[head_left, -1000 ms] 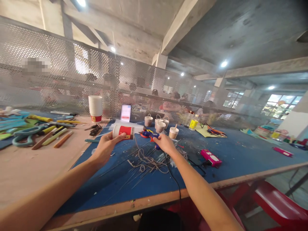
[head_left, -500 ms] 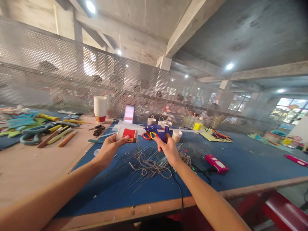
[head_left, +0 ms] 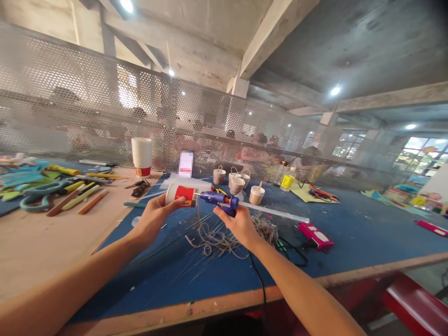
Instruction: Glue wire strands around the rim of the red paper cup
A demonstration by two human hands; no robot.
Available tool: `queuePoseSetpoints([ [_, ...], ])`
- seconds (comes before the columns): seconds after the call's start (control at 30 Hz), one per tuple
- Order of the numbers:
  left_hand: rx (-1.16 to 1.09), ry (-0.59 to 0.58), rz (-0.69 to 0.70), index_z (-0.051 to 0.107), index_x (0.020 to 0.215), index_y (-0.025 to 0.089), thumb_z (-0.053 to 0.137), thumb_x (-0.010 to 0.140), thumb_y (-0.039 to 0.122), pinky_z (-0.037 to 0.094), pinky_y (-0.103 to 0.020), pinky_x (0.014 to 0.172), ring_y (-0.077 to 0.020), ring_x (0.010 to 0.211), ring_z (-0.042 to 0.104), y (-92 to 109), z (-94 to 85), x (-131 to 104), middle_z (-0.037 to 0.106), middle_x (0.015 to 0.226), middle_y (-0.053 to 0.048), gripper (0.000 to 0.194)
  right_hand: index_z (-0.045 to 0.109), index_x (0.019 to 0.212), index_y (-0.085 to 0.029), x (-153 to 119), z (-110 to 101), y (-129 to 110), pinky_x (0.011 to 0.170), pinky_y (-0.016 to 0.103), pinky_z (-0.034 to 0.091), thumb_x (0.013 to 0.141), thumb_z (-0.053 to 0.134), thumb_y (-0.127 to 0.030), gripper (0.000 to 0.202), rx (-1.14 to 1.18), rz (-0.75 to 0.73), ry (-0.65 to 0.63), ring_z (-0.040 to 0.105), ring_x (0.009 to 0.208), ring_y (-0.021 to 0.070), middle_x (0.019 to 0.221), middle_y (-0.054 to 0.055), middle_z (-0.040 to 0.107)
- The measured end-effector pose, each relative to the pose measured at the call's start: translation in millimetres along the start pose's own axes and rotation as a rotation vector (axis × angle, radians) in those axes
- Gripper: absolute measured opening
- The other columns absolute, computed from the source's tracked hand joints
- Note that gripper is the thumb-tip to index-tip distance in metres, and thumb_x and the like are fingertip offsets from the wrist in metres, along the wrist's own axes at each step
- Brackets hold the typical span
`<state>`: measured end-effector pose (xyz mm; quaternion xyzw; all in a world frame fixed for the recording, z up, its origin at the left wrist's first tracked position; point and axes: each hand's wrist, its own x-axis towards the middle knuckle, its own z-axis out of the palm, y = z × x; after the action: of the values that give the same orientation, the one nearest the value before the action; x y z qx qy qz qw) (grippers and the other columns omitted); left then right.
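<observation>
My left hand [head_left: 156,214] is closed round a white and red paper cup [head_left: 182,194], which lies on its side in the air with its base turned right. In my right hand [head_left: 241,221] is a blue hot glue gun [head_left: 217,199], its nozzle at the cup's base end; whether it touches I cannot tell. A long clear glue stick [head_left: 276,213] sticks out of the gun's back. Under both hands lies a tangle of grey cord [head_left: 213,240] with thin wires on the blue mat [head_left: 150,294].
Cord-wrapped little buckets [head_left: 237,185] and a cup with a wooden stick [head_left: 256,195] stand behind. A stack of paper cups [head_left: 142,156], scissors [head_left: 40,196] and several tools are at left. A magenta box [head_left: 316,235] lies right. Perforated metal screen [head_left: 168,121] at the back.
The glue gun has swung level and come left, bringing its nozzle to the cup's base. Its glue stick now points right. The cup has shifted slightly left in view.
</observation>
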<state>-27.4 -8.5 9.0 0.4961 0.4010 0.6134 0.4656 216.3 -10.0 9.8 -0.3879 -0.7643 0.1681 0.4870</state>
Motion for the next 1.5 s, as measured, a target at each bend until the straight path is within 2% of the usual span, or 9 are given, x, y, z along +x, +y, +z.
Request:
queuePoseSetpoints([
  [0.1, -0.032, 0.012, -0.006, 0.08, 0.092, 0.017, 0.09, 0.07, 0.043, 0.057, -0.031, 0.075, -0.024, 0.082, 0.075, -1, -0.5, 1, 0.084, 0.091, -0.009, 0.036, 0.077, 0.097, -0.019, -2, 3, 5, 0.076, 0.032, 0.058, 0.092, 0.068, -0.049, 0.032, -0.05, -0.073, 0.024, 0.072, 0.078, 0.0226, 0.081, 0.005, 0.077],
  [0.23, -0.066, 0.001, -0.03, 0.079, 0.091, 0.017, 0.09, 0.071, 0.041, 0.057, -0.029, 0.069, -0.0216, 0.075, 0.075, -1, -0.1, 0, 0.083, 0.087, -0.008, 0.033, 0.077, 0.102, -0.02, -3, 5, 10, 0.086, 0.034, 0.058, 0.093, 0.069, -0.048, 0.031, -0.135, -0.13, 0.028, 0.075, 0.089, 0.0245, 0.096, 0.007, 0.08],
  [0.4, -0.069, 0.012, -0.059, 0.079, 0.09, 0.017, 0.09, 0.071, 0.041, 0.056, -0.027, 0.064, -0.0197, 0.069, 0.073, 0, 1.0, -2, 0.083, 0.083, -0.006, 0.033, 0.075, 0.103, -0.02, -4, 7, 18, 0.08, 0.032, 0.057, 0.094, 0.069, -0.047, 0.029, -0.238, -0.166, 0.046, 0.076, 0.086, 0.0251, 0.092, 0.007, 0.08],
  [0.73, -0.007, 0.007, 0.002, 0.081, 0.092, 0.018, 0.088, 0.071, 0.045, 0.057, -0.031, 0.073, -0.0239, 0.081, 0.075, -2, -0.6, 1, 0.083, 0.088, -0.008, 0.035, 0.072, 0.103, -0.021, -4, 5, 20, 0.071, 0.029, 0.053, 0.097, 0.064, -0.05, 0.03, -0.33, -0.233, 0.037, 0.074, 0.075, 0.0234, 0.086, 0.006, 0.078],
  [1.17, -0.008, -0.021, 0.005, 0.081, 0.095, 0.017, 0.086, 0.075, 0.043, 0.057, -0.029, 0.075, -0.0228, 0.082, 0.076, -1, -0.2, 0, 0.084, 0.091, -0.008, 0.033, 0.07, 0.1, -0.021, -5, 3, 18, 0.07, 0.029, 0.051, 0.099, 0.059, -0.055, 0.036, -0.38, -0.22, 0.023, 0.072, 0.072, 0.0226, 0.081, 0.006, 0.076],
  [1.5, -0.001, 0.001, -0.015, 0.081, 0.09, 0.018, 0.089, 0.07, 0.045, 0.058, -0.031, 0.07, -0.0251, 0.078, 0.076, 1, 1.2, -2, 0.083, 0.085, -0.008, 0.035, 0.069, 0.097, -0.021, -5, 3, 18, 0.071, 0.03, 0.052, 0.099, 0.057, -0.057, 0.039, -0.376, -0.213, 0.02, 0.073, 0.075, 0.0239, 0.082, 0.007, 0.077],
])
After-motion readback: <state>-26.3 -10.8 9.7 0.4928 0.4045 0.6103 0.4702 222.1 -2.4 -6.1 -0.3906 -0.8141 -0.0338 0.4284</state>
